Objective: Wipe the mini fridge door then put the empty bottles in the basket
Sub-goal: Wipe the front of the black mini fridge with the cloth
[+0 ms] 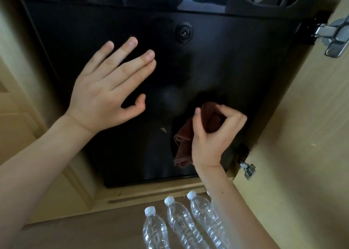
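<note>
The black mini fridge door [217, 69] fills the upper middle of the view, set inside a wooden cabinet. My left hand [107, 90] lies flat against the door's left half, fingers spread, holding nothing. My right hand [213, 137] grips a bunched dark brown cloth [186, 143] against the lower right of the door. Three clear plastic bottles with white caps stand on the floor below the fridge: one at the left [154, 230], one in the middle [179, 222], one at the right [204, 214]. My right forearm hides part of a further bottle. No basket is in view.
The open wooden cabinet door [302, 145] stands at the right, with metal hinges at its top [332, 35] and bottom [249, 170]. A lock [183, 32] sits in the upper middle of the fridge door. Cabinet frame [56, 182] borders the left and bottom.
</note>
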